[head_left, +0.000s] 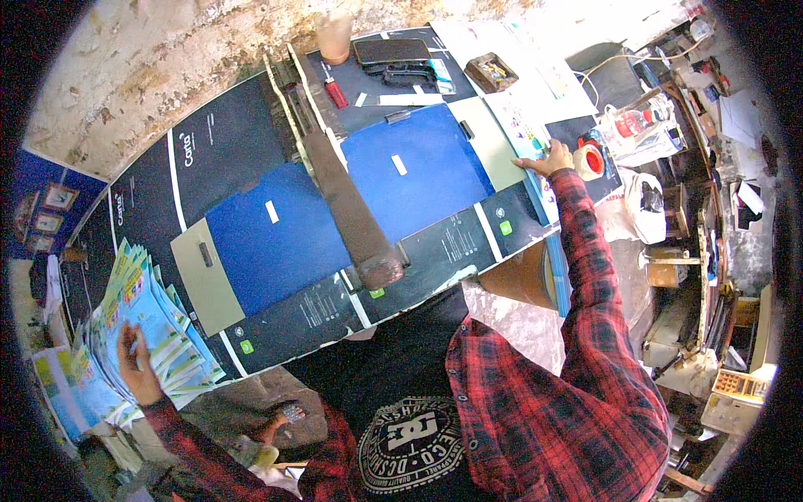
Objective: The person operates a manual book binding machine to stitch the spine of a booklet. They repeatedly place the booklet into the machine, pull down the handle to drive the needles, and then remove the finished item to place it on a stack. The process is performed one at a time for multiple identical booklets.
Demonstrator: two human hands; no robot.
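Observation:
My left hand lies at the left end of the table with its fingers apart, against a fanned pile of blue, green and yellow printed sheets. Out to the right, my right hand has its thumb and fingers spread over the edge of another printed pile, beside a roll of tape. Between the hands are two blue panels with pale end strips. A long dark metal bar crosses between the panels toward me.
Toward the back are a red-handled screwdriver, a dark flat case, a small open box and a cup. A brown bucket-like container stands under the near edge. Cluttered shelves line the right; a rough wall rises behind.

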